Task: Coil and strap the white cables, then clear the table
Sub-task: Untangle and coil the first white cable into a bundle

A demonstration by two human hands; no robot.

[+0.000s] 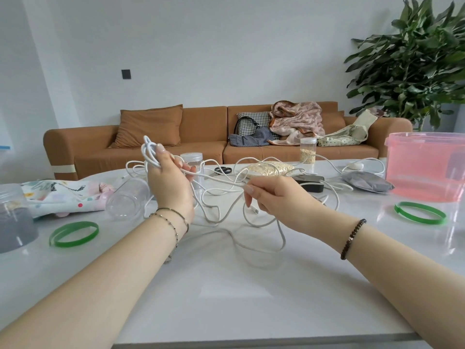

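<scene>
left hand (171,187): grips round cable (221,181) loops | right hand (274,197): pinches taut strand | bench (226,285): glossy white

glossy white table (251,285), smooth white cables (216,181), translucent pink plastic tub (425,167)

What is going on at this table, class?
A person is coiling a white cable. The left hand holds several loops of it raised above the white table, and the right hand pinches the next stretch, drawn straight between them. The rest lies tangled on the tabletop. The left green band and right green band lie apart, strapping nothing.
</scene>
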